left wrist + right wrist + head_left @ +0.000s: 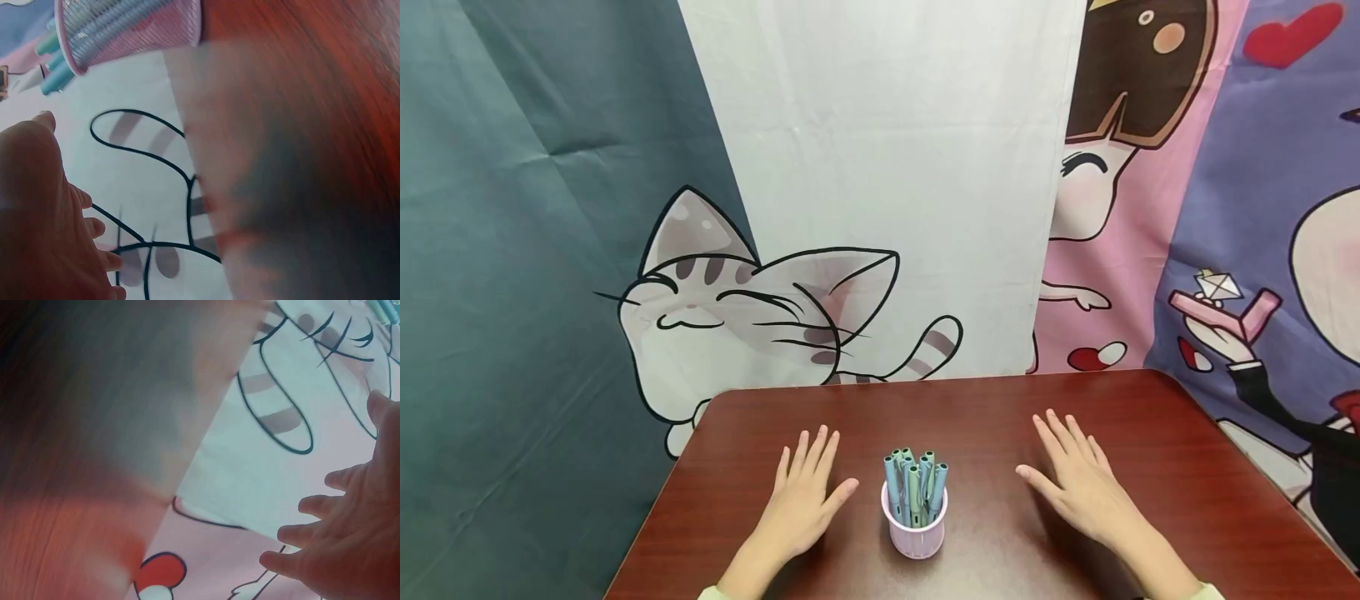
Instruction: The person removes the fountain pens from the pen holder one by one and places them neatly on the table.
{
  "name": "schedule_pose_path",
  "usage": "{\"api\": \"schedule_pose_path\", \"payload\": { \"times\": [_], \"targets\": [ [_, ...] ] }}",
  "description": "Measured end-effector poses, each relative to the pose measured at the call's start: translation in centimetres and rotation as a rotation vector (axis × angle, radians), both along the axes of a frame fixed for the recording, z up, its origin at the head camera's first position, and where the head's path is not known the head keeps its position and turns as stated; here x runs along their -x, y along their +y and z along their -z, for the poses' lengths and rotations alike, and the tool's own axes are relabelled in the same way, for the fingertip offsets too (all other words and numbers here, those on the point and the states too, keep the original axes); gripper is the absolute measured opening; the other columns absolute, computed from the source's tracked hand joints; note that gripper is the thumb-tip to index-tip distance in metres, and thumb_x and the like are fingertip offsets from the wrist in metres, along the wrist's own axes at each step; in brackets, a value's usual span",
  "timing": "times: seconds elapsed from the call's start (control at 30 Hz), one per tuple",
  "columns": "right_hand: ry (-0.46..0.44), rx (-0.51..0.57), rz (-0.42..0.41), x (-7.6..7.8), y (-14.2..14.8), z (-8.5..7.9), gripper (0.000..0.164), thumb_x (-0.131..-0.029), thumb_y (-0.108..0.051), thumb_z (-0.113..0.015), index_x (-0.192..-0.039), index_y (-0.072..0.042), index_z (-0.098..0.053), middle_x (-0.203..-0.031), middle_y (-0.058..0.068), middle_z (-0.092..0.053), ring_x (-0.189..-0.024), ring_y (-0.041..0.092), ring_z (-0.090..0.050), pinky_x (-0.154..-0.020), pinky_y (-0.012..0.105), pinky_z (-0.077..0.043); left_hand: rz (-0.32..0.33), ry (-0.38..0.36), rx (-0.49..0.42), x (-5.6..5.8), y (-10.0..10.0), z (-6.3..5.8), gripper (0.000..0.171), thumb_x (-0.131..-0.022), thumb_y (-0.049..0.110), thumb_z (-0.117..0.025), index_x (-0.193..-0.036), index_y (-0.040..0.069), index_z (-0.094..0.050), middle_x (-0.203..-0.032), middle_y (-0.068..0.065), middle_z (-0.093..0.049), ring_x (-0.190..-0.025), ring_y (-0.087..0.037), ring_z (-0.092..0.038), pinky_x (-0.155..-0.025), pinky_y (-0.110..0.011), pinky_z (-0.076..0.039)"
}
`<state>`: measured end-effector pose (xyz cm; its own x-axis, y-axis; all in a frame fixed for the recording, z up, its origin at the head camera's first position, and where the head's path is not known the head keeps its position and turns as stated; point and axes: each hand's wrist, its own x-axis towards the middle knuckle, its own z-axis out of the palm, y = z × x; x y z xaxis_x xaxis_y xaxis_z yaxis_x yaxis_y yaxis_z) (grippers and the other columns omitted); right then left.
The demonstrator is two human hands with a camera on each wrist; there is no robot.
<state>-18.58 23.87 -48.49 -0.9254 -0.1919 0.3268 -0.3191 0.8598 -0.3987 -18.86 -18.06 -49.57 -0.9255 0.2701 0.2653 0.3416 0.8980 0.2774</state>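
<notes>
A pinkish-purple mesh pen cup [917,540] stands upright near the front middle of the table, with several blue and green pens [914,490] in it, ends up. To its left, my left hand [803,503] is spread with straight fingers and holds nothing. My right hand [1081,483], also spread and holding nothing, is on the cup's right, farther from it than the left one. In the left wrist view the cup [134,31] and pen ends show at the top, beyond the left thumb [28,150]. The right wrist view has the right fingers [306,534] stretched out.
Both hands are over a reddish-brown wooden table [970,417] with rounded far corners. Behind it hangs a printed cloth [895,167] with a cartoon cat and cartoon figures, reaching down to the table's far edge.
</notes>
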Motion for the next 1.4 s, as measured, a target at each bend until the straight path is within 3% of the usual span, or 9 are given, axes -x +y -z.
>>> {"api": "schedule_pose_path", "payload": {
  "times": [0.2,0.47,0.53,0.7,0.8,0.97,1.1,1.27,1.4],
  "targets": [
    [0.014,0.08,-0.062,-0.3,-1.2,-0.2,0.079,-0.096,-0.049,-0.066,-0.157,-0.009,-0.036,-0.161,0.02,-0.033,-0.15,0.045,-0.022,-0.121,0.061,-0.013,0.033,-0.007,-0.027,-1.1,1.3,-1.2,0.078,-0.101,0.064,-0.042,-0.161,0.016,-0.028,-0.169,-0.005,-0.02,-0.156,-0.033,-0.01,-0.121,-0.061,-0.006],
    [-0.003,0.204,-0.125,-0.3,-2.5,-0.2,0.072,-0.096,-0.041,-0.068,-0.156,-0.013,-0.039,-0.16,0.015,-0.037,-0.147,0.043,-0.028,-0.109,0.069,-0.028,0.056,-0.009,-0.041,-2.3,2.7,-2.0,0.081,-0.1,0.063,-0.046,-0.16,0.012,-0.03,-0.168,-0.005,-0.022,-0.156,-0.034,-0.012,-0.121,-0.06,-0.005],
    [-0.011,0.229,-0.134,-0.5,-2.8,-0.3,0.07,-0.097,-0.04,-0.067,-0.156,-0.015,-0.039,-0.159,0.012,-0.038,-0.147,0.038,-0.031,-0.11,0.062,-0.031,0.062,-0.017,-0.042,-2.5,3.1,-2.0,0.081,-0.1,0.061,-0.049,-0.16,0.01,-0.03,-0.168,-0.006,-0.022,-0.156,-0.034,-0.012,-0.121,-0.06,-0.004],
    [0.012,0.268,-0.148,-0.6,-3.6,-0.5,0.064,-0.098,-0.037,-0.067,-0.155,-0.021,-0.041,-0.154,0.003,-0.043,-0.14,0.024,-0.041,-0.11,0.026,-0.031,0.067,-0.025,-0.042,-3.0,3.8,-2.0,0.085,-0.097,0.061,-0.054,-0.16,0.01,-0.029,-0.168,-0.008,-0.024,-0.155,-0.035,-0.014,-0.121,-0.06,-0.005],
    [0.022,0.303,-0.152,-0.6,-4.1,-0.5,0.06,-0.098,-0.034,-0.067,-0.152,-0.022,-0.044,-0.15,0.0,-0.046,-0.137,0.02,-0.045,-0.107,0.018,-0.03,0.072,-0.03,-0.047,-3.4,4.3,-2.0,0.088,-0.095,0.063,-0.056,-0.16,0.009,-0.03,-0.167,-0.009,-0.025,-0.155,-0.036,-0.015,-0.12,-0.06,-0.007],
    [0.021,0.372,-0.183,-0.4,-4.9,-0.4,0.055,-0.098,-0.028,-0.068,-0.149,-0.022,-0.048,-0.145,-0.001,-0.051,-0.128,0.02,-0.051,-0.105,0.024,-0.042,0.079,-0.033,-0.052,-3.8,4.9,-1.7,0.09,-0.094,0.065,-0.055,-0.159,0.007,-0.032,-0.166,-0.01,-0.027,-0.155,-0.036,-0.016,-0.119,-0.061,-0.009],
    [0.018,0.464,-0.25,-0.2,-5.7,-0.5,0.049,-0.099,-0.019,-0.066,-0.146,-0.019,-0.051,-0.141,0.001,-0.054,-0.124,0.017,-0.055,-0.101,0.037,-0.052,0.086,-0.036,-0.044,-4.0,5.2,-1.4,0.091,-0.094,0.068,-0.052,-0.158,0.006,-0.032,-0.166,-0.011,-0.027,-0.154,-0.038,-0.017,-0.119,-0.061,-0.01],
    [-0.03,0.554,-0.273,-0.1,-6.5,-0.4,0.043,-0.1,-0.018,-0.065,-0.142,-0.019,-0.055,-0.138,0.0,-0.056,-0.124,0.019,-0.057,-0.099,0.044,-0.053,0.09,-0.053,-0.044,-4.0,5.6,-1.2,0.092,-0.094,0.068,-0.052,-0.158,0.006,-0.033,-0.165,-0.012,-0.028,-0.153,-0.039,-0.019,-0.118,-0.063,-0.012],
    [-0.096,0.621,-0.261,0.0,-6.9,-0.2,0.039,-0.101,-0.02,-0.064,-0.139,-0.02,-0.057,-0.136,-0.001,-0.058,-0.123,0.026,-0.059,-0.098,0.041,-0.054,0.093,-0.069,-0.048,-4.1,5.9,-1.3,0.093,-0.093,0.069,-0.053,-0.157,0.004,-0.033,-0.165,-0.014,-0.029,-0.153,-0.04,-0.019,-0.118,-0.064,-0.012]
  ]
}}
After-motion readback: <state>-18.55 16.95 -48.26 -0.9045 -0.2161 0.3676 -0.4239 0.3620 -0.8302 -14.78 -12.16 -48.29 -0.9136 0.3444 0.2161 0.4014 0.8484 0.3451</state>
